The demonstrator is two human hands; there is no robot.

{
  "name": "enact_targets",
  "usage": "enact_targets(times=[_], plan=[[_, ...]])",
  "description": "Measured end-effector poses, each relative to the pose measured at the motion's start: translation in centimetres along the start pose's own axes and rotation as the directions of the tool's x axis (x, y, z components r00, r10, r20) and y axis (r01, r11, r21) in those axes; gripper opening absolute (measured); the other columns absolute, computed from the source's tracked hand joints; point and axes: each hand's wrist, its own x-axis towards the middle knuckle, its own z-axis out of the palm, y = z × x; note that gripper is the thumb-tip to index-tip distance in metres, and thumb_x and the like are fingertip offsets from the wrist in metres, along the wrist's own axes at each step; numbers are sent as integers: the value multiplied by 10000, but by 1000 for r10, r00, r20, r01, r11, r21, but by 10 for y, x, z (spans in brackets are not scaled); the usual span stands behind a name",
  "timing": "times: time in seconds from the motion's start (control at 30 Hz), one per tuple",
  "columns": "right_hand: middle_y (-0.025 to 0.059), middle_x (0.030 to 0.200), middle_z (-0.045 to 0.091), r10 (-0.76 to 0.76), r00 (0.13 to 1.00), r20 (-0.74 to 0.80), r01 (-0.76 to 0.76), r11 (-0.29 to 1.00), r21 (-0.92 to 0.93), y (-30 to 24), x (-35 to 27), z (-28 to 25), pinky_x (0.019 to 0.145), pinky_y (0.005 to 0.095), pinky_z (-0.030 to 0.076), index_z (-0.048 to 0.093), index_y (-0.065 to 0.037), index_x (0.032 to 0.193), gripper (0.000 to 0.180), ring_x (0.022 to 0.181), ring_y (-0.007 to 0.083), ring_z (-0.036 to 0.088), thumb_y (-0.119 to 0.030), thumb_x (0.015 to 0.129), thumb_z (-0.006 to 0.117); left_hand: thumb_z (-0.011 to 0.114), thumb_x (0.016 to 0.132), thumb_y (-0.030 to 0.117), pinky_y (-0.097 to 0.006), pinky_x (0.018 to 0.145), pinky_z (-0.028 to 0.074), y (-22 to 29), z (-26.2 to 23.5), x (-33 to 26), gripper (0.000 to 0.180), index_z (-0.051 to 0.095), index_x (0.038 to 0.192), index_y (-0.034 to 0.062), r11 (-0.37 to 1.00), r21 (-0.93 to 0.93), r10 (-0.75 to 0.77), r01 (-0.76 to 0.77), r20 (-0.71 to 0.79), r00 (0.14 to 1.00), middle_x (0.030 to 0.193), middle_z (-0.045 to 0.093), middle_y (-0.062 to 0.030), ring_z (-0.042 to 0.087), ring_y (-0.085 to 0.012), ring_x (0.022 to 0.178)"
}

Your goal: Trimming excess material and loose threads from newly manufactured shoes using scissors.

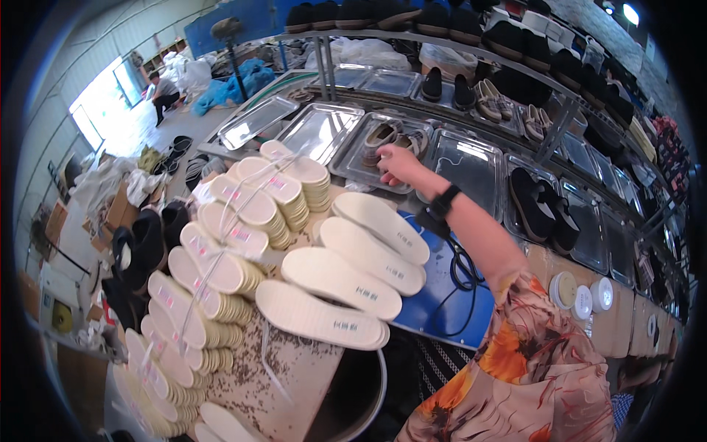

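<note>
My right hand (403, 165), with a black band on its wrist, reaches out over a metal tray (350, 168) on the rack. Its fingers are curled at the near end of a checked slip-on shoe (381, 135) and look closed on it. The matching shoe (418, 140) stands right beside it in the same tray. The fingertips are partly hidden against the shoe. My left hand is out of view. Nearer to me, several cream insoles (342, 283) lie overlapped on the table, next to tied stacks of insoles (213, 258).
Black shoes (541, 206) stand in a tray to the right, and more line the upper shelf (442, 37). A black cable (460, 269) lies coiled on a blue panel (434, 302). White round lids (582, 300) sit at the right. Far left, a person (163, 96) sits near a doorway.
</note>
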Motion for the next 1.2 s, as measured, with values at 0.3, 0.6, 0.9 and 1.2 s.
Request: enact_targets(times=[0.3, 0.6, 0.9, 1.2], plan=[[207, 745, 640, 56, 997, 52, -18, 831, -556, 41, 183, 37, 468, 341, 507, 585, 110, 890, 278, 505, 260, 630, -96, 740, 475, 533, 878, 75, -238, 755, 458, -26, 142, 132, 365, 455, 1223, -18, 982, -176, -60, 64, 30, 998, 972, 619, -88, 571, -125, 848], [50, 561, 573, -125, 970, -211, 163, 971, 177, -3, -13, -46, 379, 247, 396, 625, -13, 766, 343, 401, 126, 548, -343, 831, 560, 512, 889, 106, -291, 725, 485, -9, 133, 113, 273, 527, 1127, -27, 980, 32, 201, -199, -189, 961, 924, 630, -139, 616, -208, 815], [75, 580, 513, -821, 300, 485, 936, 351, 16, -16, -354, 86, 404, 337, 418, 531, -88, 659, 227, 451, 243, 534, -255, 744, 659, 433, 929, 367, -351, 951, 364, 6, 137, 46, 621, 154, 1400, 75, 671, -538, 154, -510, -571, 806, 1356, 318, -153, 410, -267, 1174], [160, 841, 625, -452, 389, 802, 655, 748, 104, 49, -400, 142, 627, 431, 485, 581, -9, 821, 181, 776, 347, 606, -179, 759, 597, 523, 876, 206, -364, 904, 358, -207, 101, 54, 388, 446, 1152, -55, 888, 444, 337, 121, -807, 485, 1151, 461, -239, 445, -319, 1071]])
